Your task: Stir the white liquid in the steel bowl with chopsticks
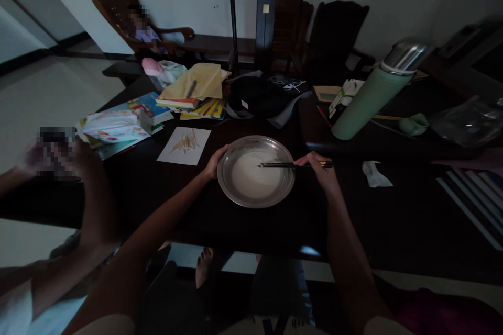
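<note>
A round metal basin (pixel 225 186) with a pale, whitish content (pixel 251 178) stands on the dark table in front of me. My left hand (pixel 216 161) grips its left rim. In my right hand (pixel 317 167) is a pair of dark chopsticks (pixel 281 165), held over the right rim with the tips reaching to the middle of the basin. Whether the tips touch the pale content I cannot tell. Left of the basin, a white sheet of paper (pixel 167 154) bears a small pile of thin sticks (pixel 186 142) that look like cotton swabs or toothpicks.
Behind the paper are a tissue pack (pixel 116 125), stacked books (pixel 196 107) and a black bag (pixel 259 97). A green thermos (pixel 371 97) stands at the right, near a crumpled tissue (pixel 376 174). Another person's hands (pixel 58 154) are at the left edge. Chairs (pixel 267 26) stand behind the table.
</note>
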`<state>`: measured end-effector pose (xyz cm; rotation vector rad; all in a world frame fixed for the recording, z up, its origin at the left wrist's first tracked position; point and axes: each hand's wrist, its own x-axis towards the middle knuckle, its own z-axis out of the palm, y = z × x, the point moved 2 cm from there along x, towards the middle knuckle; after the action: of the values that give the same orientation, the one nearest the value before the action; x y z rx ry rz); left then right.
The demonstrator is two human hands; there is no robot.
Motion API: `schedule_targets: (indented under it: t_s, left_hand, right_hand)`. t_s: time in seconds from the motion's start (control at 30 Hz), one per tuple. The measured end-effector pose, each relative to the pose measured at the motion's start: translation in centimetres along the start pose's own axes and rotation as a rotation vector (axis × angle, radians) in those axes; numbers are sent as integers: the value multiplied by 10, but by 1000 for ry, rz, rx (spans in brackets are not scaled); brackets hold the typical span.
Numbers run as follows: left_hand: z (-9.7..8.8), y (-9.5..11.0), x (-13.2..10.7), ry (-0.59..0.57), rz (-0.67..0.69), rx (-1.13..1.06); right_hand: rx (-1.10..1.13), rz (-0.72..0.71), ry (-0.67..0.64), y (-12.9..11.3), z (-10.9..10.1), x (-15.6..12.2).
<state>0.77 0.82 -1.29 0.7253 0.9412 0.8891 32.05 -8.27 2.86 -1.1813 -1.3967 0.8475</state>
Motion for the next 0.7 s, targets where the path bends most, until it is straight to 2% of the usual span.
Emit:
schedule_targets:
  t_s: [0.1, 0.3, 0.37, 0.47, 0.53, 0.6, 0.7]
  left_hand:
    - [2, 1, -1, -22, 19, -3]
    - [-3, -1, 2, 36, 3, 7]
    - [-4, -2, 3, 42, 0, -1]
    - [-4, -2, 2, 36, 0, -7]
    - [-2, -1, 1, 36, 1, -8]
    - [0, 1, 0, 44, 0, -14]
    - [1, 1, -1, 77, -25, -21]
  right_hand:
    - [59, 24, 32, 0, -7, -1]
    - [-15, -17, -180, -7, 17, -3]
    - [-42, -24, -149, -5, 16, -2]
    - [3, 3, -4, -1, 2, 0]
    - [64, 22, 45, 0, -6, 0]
    - [98, 31, 4, -2, -5, -1]
    - [74, 33, -160, -8, 11, -4]
